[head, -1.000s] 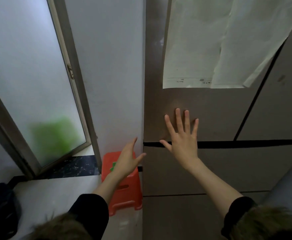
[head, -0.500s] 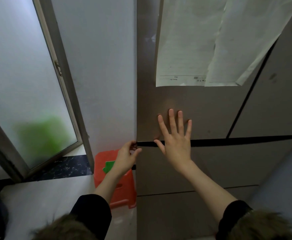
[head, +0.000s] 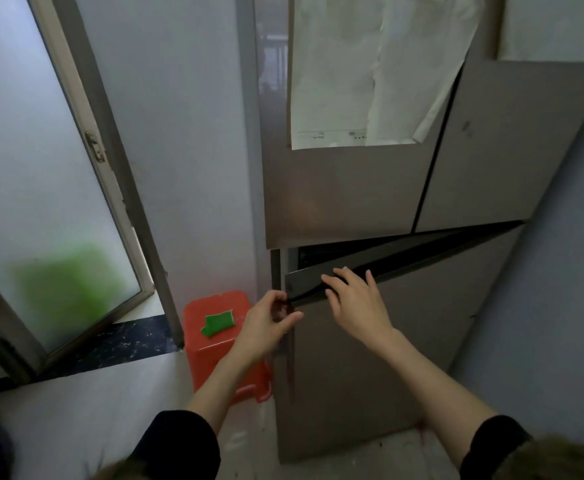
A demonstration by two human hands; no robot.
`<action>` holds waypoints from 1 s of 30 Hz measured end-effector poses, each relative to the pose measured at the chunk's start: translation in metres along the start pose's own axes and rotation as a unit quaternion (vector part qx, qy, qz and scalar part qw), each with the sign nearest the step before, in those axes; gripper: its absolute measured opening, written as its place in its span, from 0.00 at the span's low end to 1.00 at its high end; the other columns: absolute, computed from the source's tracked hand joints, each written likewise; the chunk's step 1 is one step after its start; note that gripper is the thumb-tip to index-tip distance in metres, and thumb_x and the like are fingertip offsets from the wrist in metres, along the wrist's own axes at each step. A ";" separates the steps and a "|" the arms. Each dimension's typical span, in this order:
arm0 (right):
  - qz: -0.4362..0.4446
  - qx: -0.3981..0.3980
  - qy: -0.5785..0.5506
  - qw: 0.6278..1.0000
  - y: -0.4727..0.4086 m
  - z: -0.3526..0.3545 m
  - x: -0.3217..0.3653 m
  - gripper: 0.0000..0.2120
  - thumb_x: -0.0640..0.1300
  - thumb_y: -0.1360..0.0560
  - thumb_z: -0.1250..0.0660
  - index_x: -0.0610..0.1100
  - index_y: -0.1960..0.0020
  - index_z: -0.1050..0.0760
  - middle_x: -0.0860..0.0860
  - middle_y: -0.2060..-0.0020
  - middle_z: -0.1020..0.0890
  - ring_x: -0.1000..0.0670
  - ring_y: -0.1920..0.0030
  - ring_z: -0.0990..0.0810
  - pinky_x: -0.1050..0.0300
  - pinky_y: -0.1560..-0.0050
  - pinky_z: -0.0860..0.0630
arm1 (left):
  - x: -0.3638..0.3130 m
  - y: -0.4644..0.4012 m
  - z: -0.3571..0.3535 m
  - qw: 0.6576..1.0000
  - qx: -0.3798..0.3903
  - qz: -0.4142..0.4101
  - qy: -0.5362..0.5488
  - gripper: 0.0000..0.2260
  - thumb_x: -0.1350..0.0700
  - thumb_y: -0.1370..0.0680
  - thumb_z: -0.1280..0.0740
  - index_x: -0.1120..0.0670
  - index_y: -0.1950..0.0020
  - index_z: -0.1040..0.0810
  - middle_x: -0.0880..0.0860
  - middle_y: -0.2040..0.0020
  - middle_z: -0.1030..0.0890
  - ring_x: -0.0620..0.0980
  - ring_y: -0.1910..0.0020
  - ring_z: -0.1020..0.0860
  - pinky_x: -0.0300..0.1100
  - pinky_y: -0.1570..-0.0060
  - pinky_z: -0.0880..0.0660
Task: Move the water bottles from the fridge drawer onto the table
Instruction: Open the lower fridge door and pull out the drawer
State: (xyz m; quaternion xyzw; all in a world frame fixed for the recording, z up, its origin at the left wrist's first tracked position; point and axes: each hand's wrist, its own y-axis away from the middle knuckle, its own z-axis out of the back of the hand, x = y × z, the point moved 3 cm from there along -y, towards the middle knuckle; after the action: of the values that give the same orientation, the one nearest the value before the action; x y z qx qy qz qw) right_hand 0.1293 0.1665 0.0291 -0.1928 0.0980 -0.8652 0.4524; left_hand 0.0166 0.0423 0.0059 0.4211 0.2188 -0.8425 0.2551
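The brown fridge (head: 352, 188) fills the middle and right of the head view. Its drawer front (head: 415, 327) stands pulled out a little, with a dark gap along its top edge. My left hand (head: 269, 320) pinches the drawer's top left corner with curled fingers. My right hand (head: 356, 299) rests on the drawer's dark top edge, fingers hooked over it. Inside the gap it is too dark to make out any water bottles, and no table is in view.
An orange plastic stool (head: 221, 341) with a green scrap (head: 218, 323) on it stands close to the fridge's left side. A frosted glass door (head: 41, 188) is at the left. Papers (head: 370, 71) hang on the upper fridge door. A blue-grey wall (head: 553, 306) closes off the right.
The drawer, flush before, now stands out from the fridge. My left hand reached its corner and took hold. My right hand dropped from the upper door to the drawer's top edge.
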 end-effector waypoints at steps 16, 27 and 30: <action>-0.078 0.029 -0.075 0.994 0.150 0.063 -0.046 0.18 0.52 0.19 0.47 0.53 0.30 0.35 0.57 0.26 0.40 0.55 0.25 0.46 0.42 0.25 0.52 | -0.076 0.117 -0.048 0.946 0.068 -0.256 -0.185 0.27 0.71 0.26 0.43 0.49 0.31 0.31 0.44 0.28 0.35 0.38 0.28 0.44 0.34 0.29 0.50; -0.041 0.069 -0.126 0.989 0.238 0.127 -0.128 0.18 0.52 0.19 0.47 0.52 0.31 0.34 0.57 0.26 0.40 0.56 0.25 0.48 0.44 0.25 0.57 | -0.150 0.209 -0.145 0.957 0.013 -0.248 -0.150 0.25 0.50 0.28 0.49 0.51 0.34 0.27 0.49 0.34 0.27 0.41 0.35 0.30 0.38 0.36 0.31; -0.045 0.077 -0.138 0.986 0.262 0.150 -0.161 0.17 0.51 0.20 0.45 0.51 0.32 0.32 0.56 0.27 0.38 0.55 0.25 0.48 0.46 0.24 0.58 | -0.172 0.233 -0.179 0.949 0.031 -0.270 -0.159 0.24 0.49 0.27 0.48 0.48 0.32 0.31 0.48 0.31 0.30 0.41 0.32 0.34 0.40 0.33 0.34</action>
State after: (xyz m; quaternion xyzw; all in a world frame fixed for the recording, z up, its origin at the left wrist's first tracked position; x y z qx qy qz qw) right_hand 0.4712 0.1501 0.0359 -0.2788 -0.0408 -0.8548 0.4358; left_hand 0.3557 0.0088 0.0131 0.2145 0.2552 -0.9421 0.0364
